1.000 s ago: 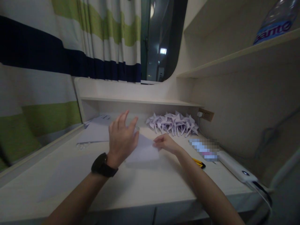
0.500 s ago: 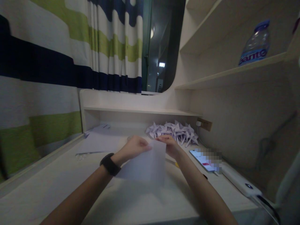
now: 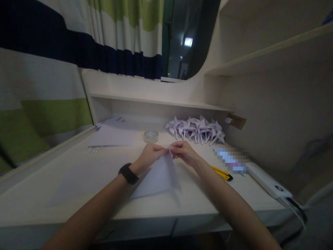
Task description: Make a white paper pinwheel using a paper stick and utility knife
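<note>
A white sheet of paper [image 3: 158,175] hangs above the pale desk [image 3: 78,180], folded so that two corners meet at the top. My left hand [image 3: 151,155] pinches that top point from the left, a black watch on its wrist. My right hand [image 3: 184,152] pinches the same point from the right. Both hands are close together over the middle of the desk.
A roll of clear tape [image 3: 151,136] stands behind my hands. A pile of folded white paper pinwheels [image 3: 197,129] lies at the back right. Loose sheets [image 3: 111,137] lie back left. A phone [image 3: 230,160], a yellow cutter [image 3: 222,172] and a white power bank [image 3: 267,180] lie right.
My hands have brought the sheet's top corners together, so the hanging rectangle now forms a triangle. The camera has tilted down; the bottle on the shelf is out of view.
</note>
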Motion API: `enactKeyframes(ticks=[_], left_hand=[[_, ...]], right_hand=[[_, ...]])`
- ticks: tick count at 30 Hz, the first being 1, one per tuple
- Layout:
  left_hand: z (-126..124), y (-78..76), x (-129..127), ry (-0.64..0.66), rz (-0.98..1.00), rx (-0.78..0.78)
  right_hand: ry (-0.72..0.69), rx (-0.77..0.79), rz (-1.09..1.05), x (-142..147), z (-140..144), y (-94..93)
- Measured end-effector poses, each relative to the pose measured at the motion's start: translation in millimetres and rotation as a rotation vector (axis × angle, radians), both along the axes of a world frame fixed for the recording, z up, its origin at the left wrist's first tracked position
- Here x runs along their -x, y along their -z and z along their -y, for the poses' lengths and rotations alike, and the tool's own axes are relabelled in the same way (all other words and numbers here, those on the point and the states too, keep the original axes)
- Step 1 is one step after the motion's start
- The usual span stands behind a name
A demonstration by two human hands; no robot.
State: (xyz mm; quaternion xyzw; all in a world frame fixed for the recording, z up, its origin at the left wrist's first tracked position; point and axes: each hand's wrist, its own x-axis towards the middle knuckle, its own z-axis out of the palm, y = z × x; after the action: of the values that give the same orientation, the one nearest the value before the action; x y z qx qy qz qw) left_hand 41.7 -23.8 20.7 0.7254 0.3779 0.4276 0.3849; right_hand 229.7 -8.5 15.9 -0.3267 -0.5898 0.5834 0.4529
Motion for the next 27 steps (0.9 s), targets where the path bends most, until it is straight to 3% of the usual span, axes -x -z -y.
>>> enactKeyframes(ticks=[12, 21, 27], left_hand=[[7, 2.6, -5, -0.103, -0.079, -0.197], [13, -1.7, -4, 0.019, -0.072, -0.163], [10, 1.3, -4, -0.122, -0.113, -0.253]], right_hand=[[0.032, -0.001, -0.043, 4, 5, -1.7], [-0.047, -0.020, -0.062, -1, 5, -3.6], [-0.020, -0.042, -0.016, 0, 4, -4.2]])
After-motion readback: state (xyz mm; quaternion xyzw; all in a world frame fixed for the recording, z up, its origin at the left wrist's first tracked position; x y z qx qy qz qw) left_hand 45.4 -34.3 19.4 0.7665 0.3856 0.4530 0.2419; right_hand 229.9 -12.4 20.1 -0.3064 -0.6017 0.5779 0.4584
